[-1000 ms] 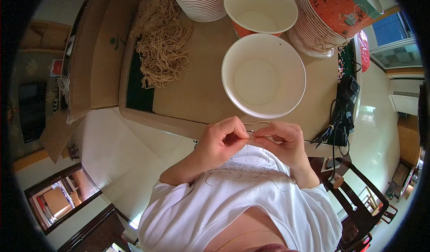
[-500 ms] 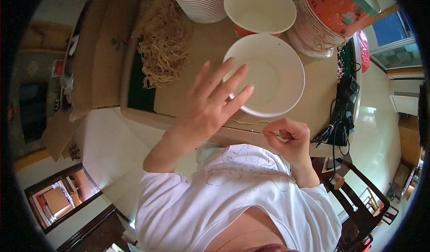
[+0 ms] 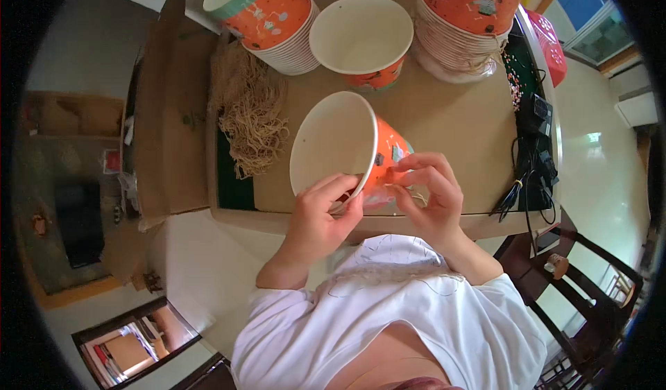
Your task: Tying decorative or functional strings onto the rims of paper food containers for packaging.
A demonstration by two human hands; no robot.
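Observation:
A white-lined paper bucket (image 3: 334, 137) with an orange printed outside lies tilted at the table's near edge, its mouth turned to the left. My left hand (image 3: 322, 210) grips the near part of its rim, the fingers inside and the thumb outside. My right hand (image 3: 436, 192) is closed in a pinch at the bucket's orange side. A thin pale string (image 3: 419, 196) shows by those fingertips; its other end is hidden. Beyond stands another open bucket (image 3: 361, 35), upright. A tangled heap of tan strings (image 3: 251, 109) lies to the left.
Nested stacks of orange buckets stand at the far left (image 3: 277, 22) and far right (image 3: 465, 26). Black cables and an adapter (image 3: 538, 116) lie along the table's right edge. A cardboard box (image 3: 173, 126) rises on the left. A dark chair (image 3: 583, 286) stands at the lower right.
My left hand has gone from hovering spread to gripping the near bucket's rim. That bucket has tipped to the left, showing its orange side. My right hand has moved up against it.

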